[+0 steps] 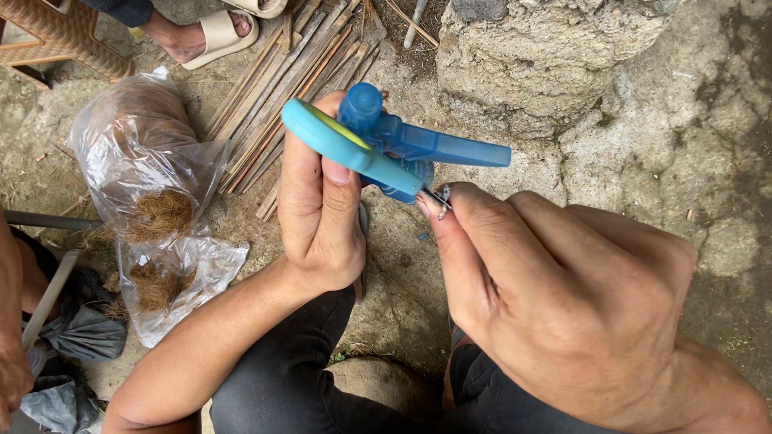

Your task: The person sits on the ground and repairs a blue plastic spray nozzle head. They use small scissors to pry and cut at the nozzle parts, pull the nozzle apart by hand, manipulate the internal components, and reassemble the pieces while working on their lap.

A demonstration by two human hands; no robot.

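My left hand is wrapped around a blue plastic tool with a light-blue curved handle and a round knob on top, held above the ground. My right hand pinches a small metal piece at the tool's lower end between thumb and fingertips. Part of the tool's body is hidden behind my left fingers.
A clear plastic bag of brown fibre lies at left. A bundle of split bamboo sticks lies beyond it. A rough stone block stands at the top. Another person's sandalled foot shows at top left, an arm at the left edge.
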